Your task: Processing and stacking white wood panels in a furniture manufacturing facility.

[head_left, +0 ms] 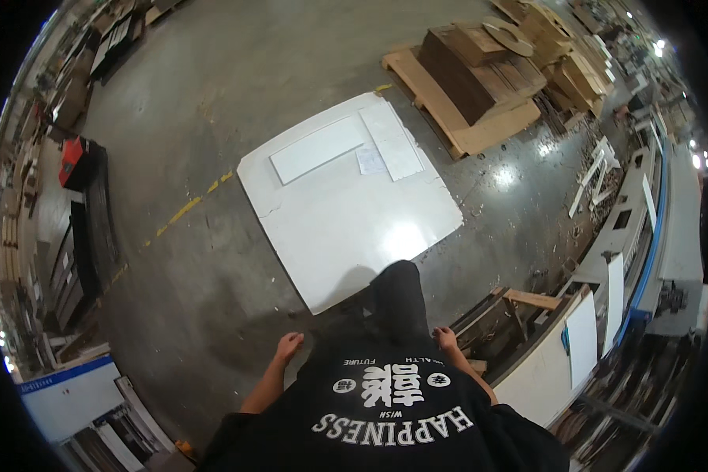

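My left hand hangs beside my body with its fingers loosely curled, and nothing shows in it. On the other side, my right hand is also loosely curled, with no object visible in it. Ahead of me lies a large white board with chipped edges and corners, low over the floor. Two smaller white panels rest on its far part: a wide panel and a narrower panel at its right. A paper sheet lies between them. Both hands are apart from the board.
A wooden pallet bears brown boxes at the far right. Along the right runs a long machine with offcuts beside it. To the left stand a red and black machine and a blue-edged white panel. Yellow tape crosses the floor.
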### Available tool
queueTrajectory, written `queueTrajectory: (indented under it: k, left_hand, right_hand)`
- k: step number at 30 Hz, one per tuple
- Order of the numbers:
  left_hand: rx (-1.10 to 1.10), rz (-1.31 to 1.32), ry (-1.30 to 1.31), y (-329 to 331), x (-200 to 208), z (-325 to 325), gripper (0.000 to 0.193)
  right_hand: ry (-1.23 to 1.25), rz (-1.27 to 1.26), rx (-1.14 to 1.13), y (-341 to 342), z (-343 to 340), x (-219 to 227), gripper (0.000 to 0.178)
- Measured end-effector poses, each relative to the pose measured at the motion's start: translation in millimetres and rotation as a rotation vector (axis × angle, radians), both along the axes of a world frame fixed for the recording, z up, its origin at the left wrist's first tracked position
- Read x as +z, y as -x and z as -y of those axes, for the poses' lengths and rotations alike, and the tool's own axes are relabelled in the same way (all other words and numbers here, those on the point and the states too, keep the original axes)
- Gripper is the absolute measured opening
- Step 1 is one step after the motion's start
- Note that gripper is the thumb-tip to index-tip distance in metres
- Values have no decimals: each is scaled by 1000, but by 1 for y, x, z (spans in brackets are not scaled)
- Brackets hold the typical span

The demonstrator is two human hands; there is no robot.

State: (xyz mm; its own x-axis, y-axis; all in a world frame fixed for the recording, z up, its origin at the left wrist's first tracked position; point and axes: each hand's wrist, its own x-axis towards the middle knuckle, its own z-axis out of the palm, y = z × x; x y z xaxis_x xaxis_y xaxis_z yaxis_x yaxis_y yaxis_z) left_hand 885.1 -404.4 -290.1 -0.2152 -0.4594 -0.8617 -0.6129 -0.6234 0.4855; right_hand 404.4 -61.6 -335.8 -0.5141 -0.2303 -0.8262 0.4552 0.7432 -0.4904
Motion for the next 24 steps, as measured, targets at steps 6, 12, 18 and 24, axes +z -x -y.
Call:
queueTrajectory:
  k: [6,12,18,24]
  left_hand:
    - [-502,187,189,-14,-20,-29,40]
    - [-438,80,142,87,-51,26,42]
    - [-476,-127,331,308,11,37,34]
    - [-589,-93,390,350,25,-12,36]
  right_hand:
    - [177,-8,-346,-12,-120,-5,21]
    - [-8,-677,-187,-10,-125,93,32]
    - [-31,-511,-297,9,-178,108,34]
    - [54,-355,-83,49,-202,26,35]
